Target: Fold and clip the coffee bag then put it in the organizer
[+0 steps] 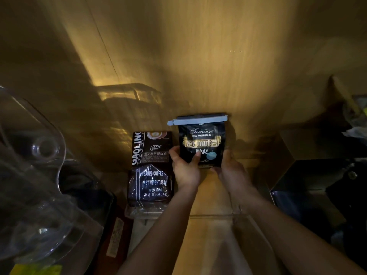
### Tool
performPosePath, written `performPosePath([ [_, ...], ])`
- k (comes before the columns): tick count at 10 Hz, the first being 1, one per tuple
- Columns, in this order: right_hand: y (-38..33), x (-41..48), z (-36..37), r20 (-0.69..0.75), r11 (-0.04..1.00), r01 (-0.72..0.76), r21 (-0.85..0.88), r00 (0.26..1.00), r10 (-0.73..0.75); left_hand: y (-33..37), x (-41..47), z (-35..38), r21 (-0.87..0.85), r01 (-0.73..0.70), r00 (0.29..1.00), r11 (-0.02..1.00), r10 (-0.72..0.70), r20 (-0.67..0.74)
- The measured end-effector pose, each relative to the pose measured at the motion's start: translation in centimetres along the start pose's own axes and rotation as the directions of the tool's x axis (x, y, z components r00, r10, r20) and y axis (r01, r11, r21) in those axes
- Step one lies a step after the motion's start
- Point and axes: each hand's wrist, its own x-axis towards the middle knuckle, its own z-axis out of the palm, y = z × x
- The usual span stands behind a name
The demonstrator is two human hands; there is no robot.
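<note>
A small black coffee bag [201,142] with gold lettering stands upright at the back of a clear plastic organizer [236,212], against the wooden wall. A pale blue clip [196,120] is clamped across its folded top. My left hand [185,166] grips the bag's lower left side, thumb on its front. My right hand [231,167] holds its lower right edge. A larger dark brown coffee bag [151,169] stands just to the left, beside my left hand.
A clear plastic container with a curved rim [37,175] fills the left side. A dark box [309,175] and cluttered items sit at the right. A wooden wall [198,56] rises behind the bags. The scene is dim.
</note>
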Motion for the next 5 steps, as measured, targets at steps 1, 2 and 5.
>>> performPosePath([
  [1,0.3,0.4,0.3,-0.016,1.0,0.022,-0.021,1.0,-0.023,-0.1,0.3,0.1,-0.004,-0.002,1.0,1.0,0.002,-0.007],
  [2,0.3,0.3,0.5,-0.044,1.0,0.019,-0.015,0.999,-0.02,-0.2,0.4,0.3,-0.008,0.006,1.0,1.0,-0.006,0.001],
  [5,-0.5,0.1,-1.4,-0.002,0.995,-0.087,-0.042,0.996,0.087,1.8,-1.2,0.1,0.047,0.046,0.998,0.998,-0.047,0.031],
])
